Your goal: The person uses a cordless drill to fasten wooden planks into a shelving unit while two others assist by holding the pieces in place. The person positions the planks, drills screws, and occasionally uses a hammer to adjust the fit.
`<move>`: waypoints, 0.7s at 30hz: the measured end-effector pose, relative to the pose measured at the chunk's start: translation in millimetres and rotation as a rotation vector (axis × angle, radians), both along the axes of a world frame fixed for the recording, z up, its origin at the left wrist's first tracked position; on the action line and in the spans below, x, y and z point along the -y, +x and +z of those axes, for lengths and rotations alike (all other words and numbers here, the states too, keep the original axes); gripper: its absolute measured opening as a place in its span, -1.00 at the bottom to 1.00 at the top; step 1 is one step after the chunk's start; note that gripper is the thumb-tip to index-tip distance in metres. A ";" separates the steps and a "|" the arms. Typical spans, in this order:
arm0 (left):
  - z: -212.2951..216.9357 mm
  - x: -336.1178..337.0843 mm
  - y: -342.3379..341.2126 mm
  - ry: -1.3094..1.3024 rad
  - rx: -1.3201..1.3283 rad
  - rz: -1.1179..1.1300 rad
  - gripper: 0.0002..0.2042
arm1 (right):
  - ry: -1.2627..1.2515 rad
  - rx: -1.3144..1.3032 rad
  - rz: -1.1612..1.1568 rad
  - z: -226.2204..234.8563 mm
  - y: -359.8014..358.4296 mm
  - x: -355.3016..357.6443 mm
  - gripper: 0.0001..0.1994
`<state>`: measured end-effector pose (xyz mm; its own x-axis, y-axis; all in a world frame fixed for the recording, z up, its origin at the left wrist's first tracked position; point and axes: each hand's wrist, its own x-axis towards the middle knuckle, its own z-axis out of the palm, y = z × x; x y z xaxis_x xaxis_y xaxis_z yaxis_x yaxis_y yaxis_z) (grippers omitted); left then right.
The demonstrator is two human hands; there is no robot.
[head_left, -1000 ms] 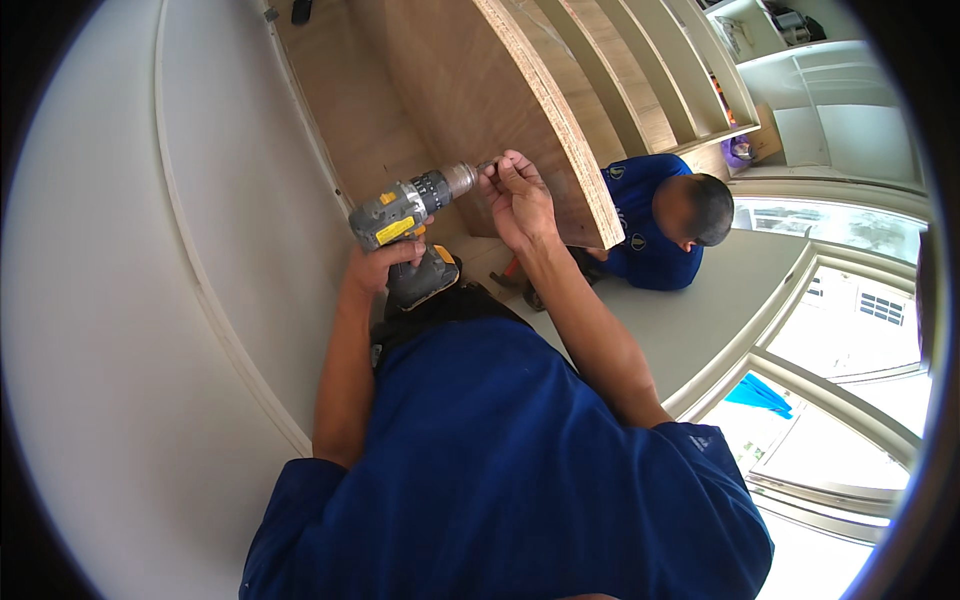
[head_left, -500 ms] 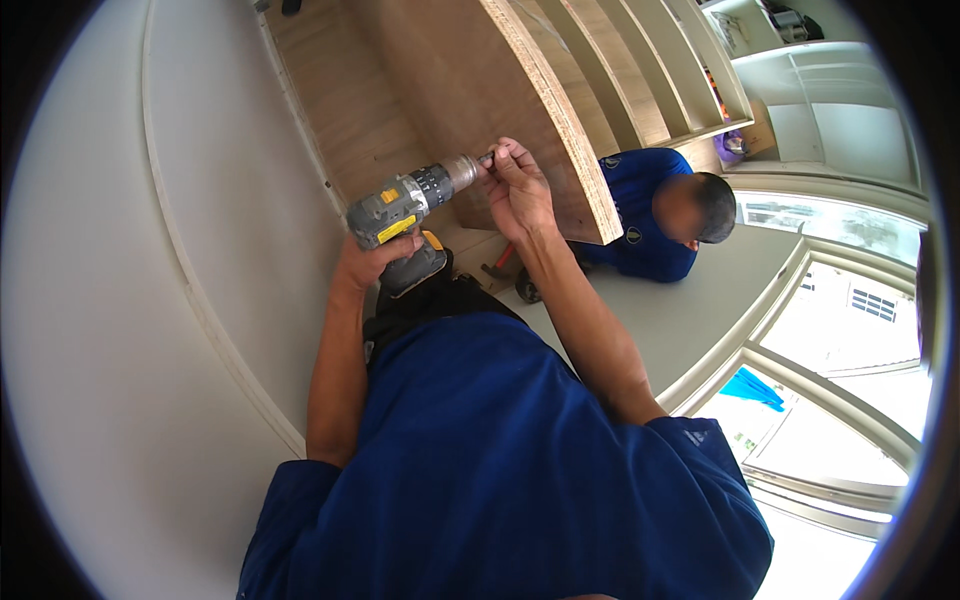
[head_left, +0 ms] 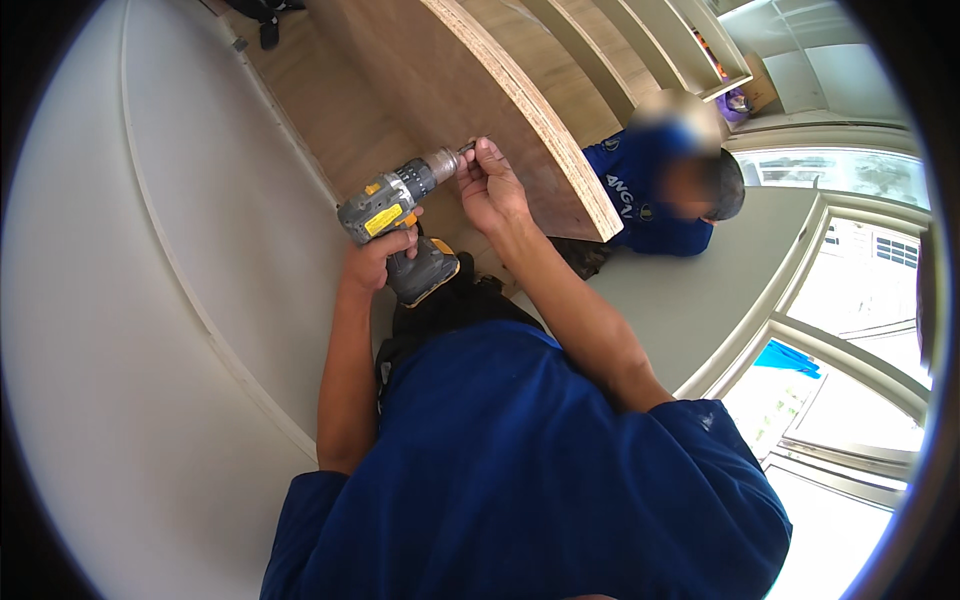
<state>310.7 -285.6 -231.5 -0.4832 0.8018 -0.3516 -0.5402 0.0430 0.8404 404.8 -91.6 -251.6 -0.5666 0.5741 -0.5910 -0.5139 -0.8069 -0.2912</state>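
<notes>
A grey cordless drill (head_left: 378, 212) with yellow and orange parts is held in my left hand (head_left: 376, 258), whose fingers wrap its grip above the battery. The chuck (head_left: 436, 165) points up and to the right. My right hand (head_left: 497, 197) pinches a short dark bit (head_left: 466, 148) at the chuck's mouth, between thumb and fingers. Whether a screw sits on its tip is too small to tell. Behind both hands stands a brown wooden panel (head_left: 420, 90) with a pale raw edge, and the bit is in front of its face.
A co-worker in a blue shirt (head_left: 655, 195) crouches beyond the panel's edge at right. A white wall (head_left: 220, 200) runs close along my left. Shelving with open compartments (head_left: 610, 60) stands at the far right, windows (head_left: 850, 330) below it. A dark shoe (head_left: 269, 34) shows at the upper left.
The drill and both hands keep their grip, and the drill's battery shows more fully. The co-worker's posture has shifted. A red-handled hammer near my right forearm is out of sight now.
</notes>
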 end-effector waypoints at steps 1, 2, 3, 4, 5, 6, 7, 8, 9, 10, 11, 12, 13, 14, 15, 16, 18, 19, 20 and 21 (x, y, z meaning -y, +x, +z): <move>-3.1 -0.3 -0.6 0.007 0.006 0.002 -0.58 | 0.005 -0.013 -0.006 -0.1 -0.8 -1.1 -0.91; -4.2 -2.4 -1.5 0.019 0.009 0.001 -0.58 | 0.002 -0.005 -0.008 1.4 -2.1 -2.7 -0.92; -5.1 -4.0 -2.8 0.030 0.013 -0.001 -0.58 | 0.000 0.004 -0.010 2.9 -3.4 -4.0 -0.92; -5.7 -5.0 -4.5 0.035 0.011 -0.003 -0.57 | -0.003 0.012 -0.013 4.4 -4.6 -5.0 -0.92; -6.2 -6.9 -6.8 0.037 0.013 -0.006 -0.57 | 0.000 0.009 -0.012 4.8 -6.3 -6.8 -0.93; -6.6 -8.6 -8.9 0.040 0.014 -0.009 -0.57 | 0.003 0.005 -0.011 5.2 -8.1 -8.3 -0.93; -7.0 -10.3 -10.9 0.054 0.012 -0.003 -0.57 | 0.006 0.001 -0.011 5.8 -9.7 -9.5 -0.93; -7.3 -11.8 -11.5 0.069 0.011 0.003 -0.57 | -0.008 0.011 -0.024 7.7 -9.8 -9.5 -0.93; -7.5 -12.9 -12.0 0.083 0.010 0.010 -0.57 | -0.022 0.021 -0.037 9.8 -9.4 -9.0 -0.93; -7.4 -13.7 -11.9 0.068 0.016 -0.003 -0.57 | -0.037 0.029 -0.050 12.0 -9.5 -8.6 -0.93; -2.8 -16.0 -13.7 0.056 0.019 -0.019 -0.57 | -0.041 0.025 -0.068 13.4 -11.6 -10.3 -0.93; 1.5 -18.0 -15.6 0.042 0.022 -0.035 -0.57 | -0.046 0.021 -0.087 15.1 -13.3 -12.3 -0.92; 0.7 -19.1 -17.3 0.050 0.046 -0.029 -0.58 | -0.051 0.016 -0.106 16.6 -15.4 -13.5 -0.92; -0.6 -22.4 -16.7 0.056 0.069 -0.028 -0.58 | -0.049 0.010 -0.109 12.7 -15.3 -13.7 -0.92; -1.2 -24.9 -16.1 0.062 0.092 -0.028 -0.59 | -0.047 0.004 -0.114 8.8 -15.2 -13.1 -0.91; -1.1 -25.1 -14.2 0.060 0.093 -0.028 -0.59 | -0.046 -0.002 -0.121 4.9 -14.9 -14.3 -0.90; -2.8 -19.5 -7.3 0.034 0.103 -0.012 -0.60 | -0.066 -0.042 -0.077 13.3 -4.9 -9.8 -0.89; -3.9 -18.2 -5.7 0.020 0.109 -0.007 -0.60 | -0.075 -0.061 -0.058 17.4 0.4 -8.0 -0.88; -2.9 -18.4 -5.9 0.000 0.075 -0.032 -0.61 | -0.021 -0.062 0.029 22.3 17.7 -2.5 -0.87; -0.2 -19.6 -5.5 0.016 0.102 -0.021 -0.59 | 0.032 -0.059 0.129 25.7 33.9 2.9 -0.86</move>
